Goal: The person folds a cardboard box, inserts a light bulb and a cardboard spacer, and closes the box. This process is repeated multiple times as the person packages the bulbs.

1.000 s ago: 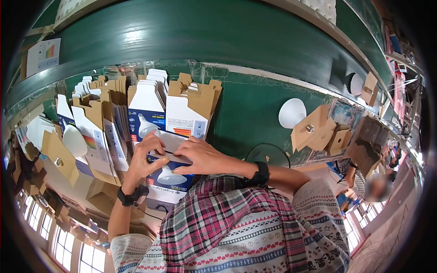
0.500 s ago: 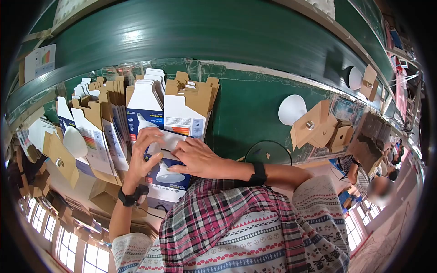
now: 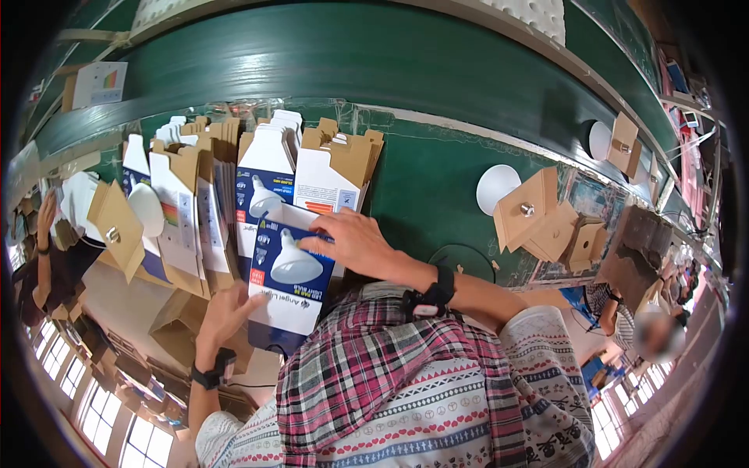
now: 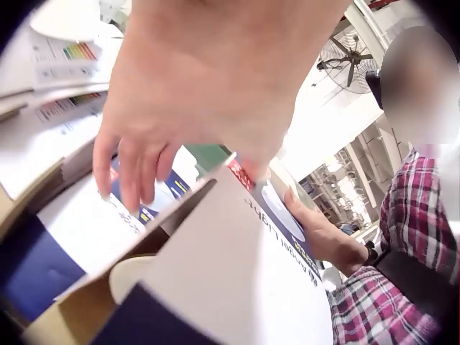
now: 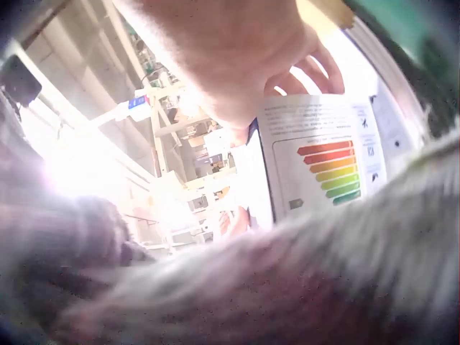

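A blue and white light bulb box (image 3: 287,269), printed with a reflector bulb, stands tilted in front of the person. The right hand (image 3: 355,243) holds its upper right edge, thumb over the printed front and fingers behind. In the right wrist view those fingers curl over a panel with a coloured energy chart (image 5: 330,169). By the box's lower left edge is the left hand (image 3: 226,316), its thumb at the printed face. Its other fingers (image 4: 129,169) hang loosely apart in the left wrist view. Below them, a pale rounded thing (image 4: 129,279) shows beside brown cardboard.
Rows of folded boxes (image 3: 181,203) stand on the green bench at left, with more boxes (image 3: 331,168) behind the hands. A white bulb (image 3: 498,189) with a cardboard insert (image 3: 529,210) lies right. A green conveyor belt (image 3: 351,58) runs behind. Another person's arm (image 3: 44,242) shows far left.
Both hands were at the box's upper end. Now the left hand has dropped to its lower left edge, and the right holds the upper right. The box's front has turned more into view.
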Available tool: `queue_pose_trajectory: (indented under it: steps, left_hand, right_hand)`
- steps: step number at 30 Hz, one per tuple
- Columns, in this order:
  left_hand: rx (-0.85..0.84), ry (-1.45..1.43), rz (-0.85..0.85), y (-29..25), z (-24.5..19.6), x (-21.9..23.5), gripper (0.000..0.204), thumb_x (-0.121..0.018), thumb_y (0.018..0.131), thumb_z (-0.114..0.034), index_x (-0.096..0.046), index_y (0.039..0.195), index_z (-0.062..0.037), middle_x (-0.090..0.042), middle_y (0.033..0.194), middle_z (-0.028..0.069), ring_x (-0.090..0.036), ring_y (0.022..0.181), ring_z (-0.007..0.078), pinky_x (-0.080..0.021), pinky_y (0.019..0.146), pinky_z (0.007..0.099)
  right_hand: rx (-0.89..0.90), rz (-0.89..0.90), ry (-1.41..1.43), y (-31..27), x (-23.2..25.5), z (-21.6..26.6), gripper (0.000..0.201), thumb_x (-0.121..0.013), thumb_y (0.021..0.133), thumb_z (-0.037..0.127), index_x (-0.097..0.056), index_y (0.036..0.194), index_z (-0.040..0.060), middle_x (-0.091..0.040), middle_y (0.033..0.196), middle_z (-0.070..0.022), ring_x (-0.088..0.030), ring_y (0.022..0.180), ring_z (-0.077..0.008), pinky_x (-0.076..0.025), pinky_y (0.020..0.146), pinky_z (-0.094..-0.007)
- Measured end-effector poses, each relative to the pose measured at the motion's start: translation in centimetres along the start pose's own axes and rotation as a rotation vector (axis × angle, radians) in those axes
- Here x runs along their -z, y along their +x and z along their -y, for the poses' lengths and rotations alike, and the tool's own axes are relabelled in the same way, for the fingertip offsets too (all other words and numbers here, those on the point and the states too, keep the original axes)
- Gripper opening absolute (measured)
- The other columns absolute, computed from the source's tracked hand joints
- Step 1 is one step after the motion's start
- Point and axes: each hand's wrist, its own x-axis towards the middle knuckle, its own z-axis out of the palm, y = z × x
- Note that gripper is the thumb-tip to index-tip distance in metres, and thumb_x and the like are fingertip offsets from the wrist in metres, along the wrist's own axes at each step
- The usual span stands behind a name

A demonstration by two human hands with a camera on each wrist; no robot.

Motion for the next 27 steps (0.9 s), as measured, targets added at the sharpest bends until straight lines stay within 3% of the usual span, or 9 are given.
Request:
queue_pose_trajectory:
  steps: [3, 9, 10, 12, 14, 15, 16, 19, 27]
  left_hand:
    - [0.007, -0.078, 0.085, -2.8, -0.3, 1.0, 0.035, -0.064, 0.084, -0.031, -0.058, 0.085, 0.0035, -0.059, 0.069, 0.0063, -0.058, 0.062, 0.0146, -0.046, 0.058, 0.0284]
    - [-0.001, -0.537, -0.127, -3.5, -5.5, 7.1, 0.016, -0.064, 0.084, -0.023, -0.063, 0.081, -0.0075, -0.059, 0.072, -0.0036, -0.055, 0.066, 0.0037, -0.044, 0.057, 0.0202]
    - [-0.142, -0.764, -0.322, -3.7, -7.3, 6.8, 0.021, -0.064, 0.083, -0.024, -0.062, 0.081, -0.0033, -0.061, 0.070, 0.0013, -0.058, 0.061, 0.0074, -0.046, 0.056, 0.0221]
    - [-0.165, -0.775, 0.072, -0.7, -8.2, 9.7, 0.022, -0.067, 0.082, -0.022, -0.058, 0.080, -0.0019, -0.057, 0.062, 0.0045, -0.054, 0.048, 0.0117, -0.045, 0.047, 0.0251]
    - [0.023, -0.708, -0.065, 0.6, -11.7, 8.3, 0.019, -0.065, 0.084, -0.020, -0.058, 0.078, -0.0033, -0.054, 0.058, 0.0017, -0.048, 0.046, 0.0097, -0.044, 0.050, 0.0243]
    - [-0.048, -0.786, 0.076, 2.0, -11.0, 8.9, 0.020, -0.063, 0.085, -0.022, -0.057, 0.079, -0.0041, -0.054, 0.059, 0.0008, -0.048, 0.047, 0.0094, -0.045, 0.052, 0.0242]
    - [-0.116, -0.859, 0.224, 3.6, -10.2, 9.4, 0.021, -0.062, 0.086, -0.024, -0.057, 0.081, -0.0048, -0.054, 0.060, -0.0001, -0.047, 0.048, 0.0090, -0.045, 0.054, 0.0241]
    - [-0.178, -0.995, 0.173, 5.0, -9.6, 9.3, 0.023, -0.057, 0.089, -0.028, -0.059, 0.088, -0.0045, -0.055, 0.062, -0.0006, -0.047, 0.050, 0.0082, -0.047, 0.058, 0.0242]
    - [-0.447, -1.306, -0.171, 7.1, -4.6, 9.0, 0.033, -0.055, 0.091, -0.031, -0.056, 0.108, -0.0037, -0.060, 0.075, 0.0019, -0.057, 0.065, 0.0106, -0.051, 0.069, 0.0270]
  right_hand:
    - [0.049, -0.095, 0.029, 0.8, 0.3, -0.3, 0.053, -0.053, 0.084, 0.056, -0.067, 0.086, 0.0047, -0.063, 0.066, -0.0156, -0.062, 0.063, -0.0341, -0.048, 0.059, -0.0431]
    - [-0.207, 0.157, 0.322, 7.2, 1.5, -2.0, 0.049, -0.052, 0.087, 0.047, -0.066, 0.092, -0.0001, -0.063, 0.077, -0.0154, -0.060, 0.067, -0.0299, -0.049, 0.066, -0.0360]
    - [-0.089, 0.029, 0.214, 7.5, 1.7, -2.2, 0.044, -0.052, 0.087, 0.042, -0.065, 0.093, 0.0002, -0.063, 0.078, -0.0157, -0.060, 0.069, -0.0306, -0.049, 0.068, -0.0361]
    - [0.149, -0.224, 0.010, 7.8, 2.5, -2.0, 0.036, -0.052, 0.087, 0.033, -0.064, 0.096, 0.0010, -0.063, 0.081, -0.0162, -0.060, 0.073, -0.0320, -0.048, 0.071, -0.0362]
    - [0.333, -0.549, 0.008, 5.0, 4.5, 0.6, 0.027, -0.051, 0.078, 0.009, -0.056, 0.105, 0.0047, -0.057, 0.101, -0.0163, -0.055, 0.093, -0.0342, -0.045, 0.079, -0.0403]
    - [0.472, -0.634, -0.001, 2.2, 6.1, 2.1, 0.032, -0.050, 0.076, 0.001, -0.053, 0.107, 0.0062, -0.054, 0.109, -0.0158, -0.052, 0.103, -0.0359, -0.044, 0.081, -0.0434]
    - [0.598, -0.621, -0.138, -0.2, 7.4, 3.0, 0.037, -0.052, 0.072, -0.002, -0.053, 0.108, 0.0065, -0.051, 0.114, -0.0145, -0.047, 0.109, -0.0353, -0.042, 0.087, -0.0430]
    - [0.984, -0.363, -0.534, -5.9, 8.8, 4.8, 0.044, -0.064, 0.068, 0.007, -0.053, 0.111, 0.0041, -0.049, 0.117, -0.0127, -0.041, 0.115, -0.0354, -0.035, 0.097, -0.0442]
    - [0.776, -0.001, -0.839, -0.8, 3.3, 8.4, 0.050, -0.071, 0.071, 0.033, -0.055, 0.110, 0.0054, -0.044, 0.128, -0.0138, -0.039, 0.122, -0.0326, -0.034, 0.099, -0.0456]
